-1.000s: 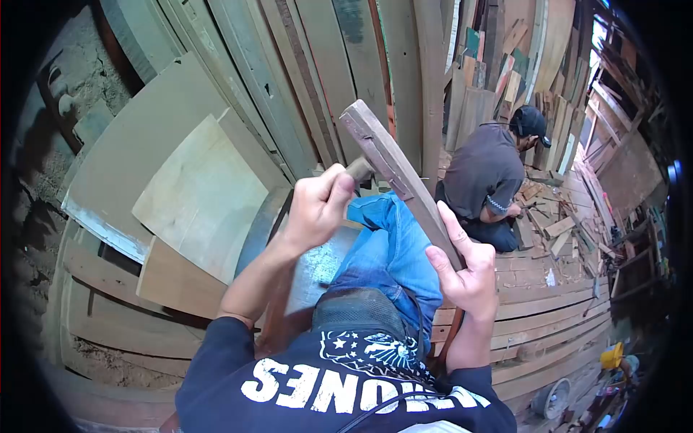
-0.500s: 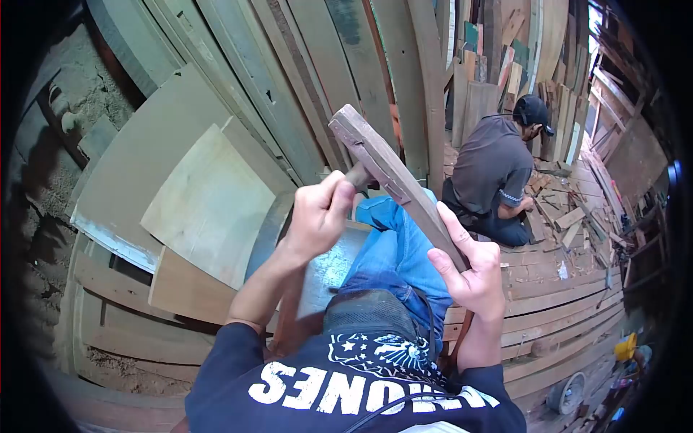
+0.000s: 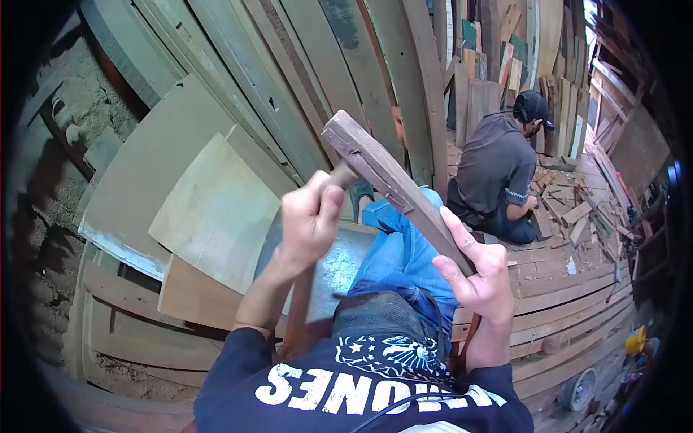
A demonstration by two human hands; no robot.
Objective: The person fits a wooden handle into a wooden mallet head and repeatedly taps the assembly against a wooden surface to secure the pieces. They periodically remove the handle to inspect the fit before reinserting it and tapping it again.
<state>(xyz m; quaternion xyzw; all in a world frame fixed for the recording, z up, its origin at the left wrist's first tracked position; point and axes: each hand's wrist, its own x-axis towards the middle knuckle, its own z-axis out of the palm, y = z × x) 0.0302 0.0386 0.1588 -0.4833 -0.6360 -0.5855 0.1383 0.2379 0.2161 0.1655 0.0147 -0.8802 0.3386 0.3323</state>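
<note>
My left hand (image 3: pixel 309 220) is closed in a fist round a round wooden handle (image 3: pixel 342 175). The handle's far end meets the side of a long wooden bar (image 3: pixel 393 180), and whatever lies beyond it is hidden behind the bar. The bar slants up to the left over my legs, with a raised strip and small notches along its face. My right hand (image 3: pixel 478 278) grips its lower end between thumb and fingers. Below my left hand, a grey metal-like surface (image 3: pixel 336 267) shows beside my jeans.
Long boards (image 3: pixel 289 79) lean ahead of me. Thin wooden panels (image 3: pixel 216 209) rest at the left. A person (image 3: pixel 494 166) in a dark cap crouches at the right among wood scraps (image 3: pixel 577 213). A bucket (image 3: pixel 576 391) stands on the slatted floor at lower right.
My left hand and the handle have moved slightly left relative to the bar. The bar stays in my right hand at nearly the same slant, and the view has shifted a little.
</note>
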